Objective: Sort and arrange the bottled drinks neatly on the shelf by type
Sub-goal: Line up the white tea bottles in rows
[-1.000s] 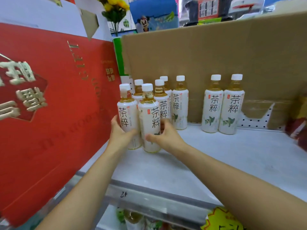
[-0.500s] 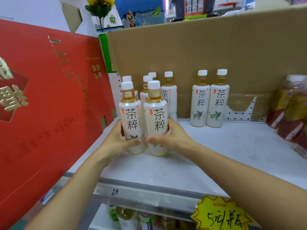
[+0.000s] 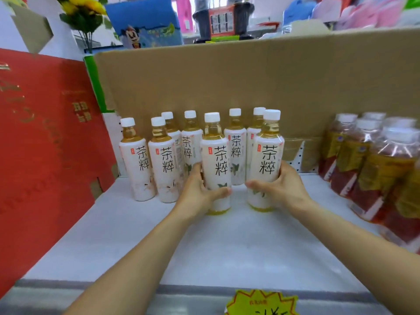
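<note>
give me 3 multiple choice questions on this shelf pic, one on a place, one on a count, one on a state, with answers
1. Where on the shelf do the red-labelled bottles stand?
A) far left B) far right C) in the middle

2. How many white-labelled tea bottles are in view?
A) five B) eight C) eleven

3. What are the left hand and right hand doing?
A) each grips its own tea bottle B) both hang empty C) both grip one bottle

Answers: 1 B, they cluster at the right edge; 2 B, eight can be counted; 3 A, each hand's fingers wrap a separate bottle.
</note>
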Demonstrator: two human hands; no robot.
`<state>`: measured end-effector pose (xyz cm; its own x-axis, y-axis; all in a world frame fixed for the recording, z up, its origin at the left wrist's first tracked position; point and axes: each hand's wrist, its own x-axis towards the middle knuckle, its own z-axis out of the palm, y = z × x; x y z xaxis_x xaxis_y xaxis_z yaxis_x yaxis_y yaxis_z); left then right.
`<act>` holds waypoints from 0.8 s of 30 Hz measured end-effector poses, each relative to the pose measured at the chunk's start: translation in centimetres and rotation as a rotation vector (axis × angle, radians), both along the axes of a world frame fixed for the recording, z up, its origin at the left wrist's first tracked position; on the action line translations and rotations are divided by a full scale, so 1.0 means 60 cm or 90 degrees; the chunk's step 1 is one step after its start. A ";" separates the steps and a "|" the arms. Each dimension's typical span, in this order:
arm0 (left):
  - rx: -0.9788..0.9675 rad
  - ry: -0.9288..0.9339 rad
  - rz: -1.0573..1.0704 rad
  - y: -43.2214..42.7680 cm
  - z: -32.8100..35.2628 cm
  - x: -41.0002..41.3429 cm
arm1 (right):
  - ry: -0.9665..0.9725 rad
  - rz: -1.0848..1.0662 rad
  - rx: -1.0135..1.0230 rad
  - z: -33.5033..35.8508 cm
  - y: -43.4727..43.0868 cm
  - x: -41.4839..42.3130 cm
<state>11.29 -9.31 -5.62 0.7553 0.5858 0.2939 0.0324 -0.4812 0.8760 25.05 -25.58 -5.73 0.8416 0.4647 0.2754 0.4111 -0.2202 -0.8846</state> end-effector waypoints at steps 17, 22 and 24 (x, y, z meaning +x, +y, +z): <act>0.007 0.042 -0.032 0.005 -0.012 0.116 | -0.049 0.024 -0.073 -0.013 0.022 0.069; -0.004 0.056 -0.044 -0.001 0.000 0.112 | -0.023 0.034 -0.075 -0.007 0.024 0.067; 0.002 0.074 -0.046 -0.009 0.007 0.103 | -0.028 0.022 -0.066 -0.005 0.025 0.058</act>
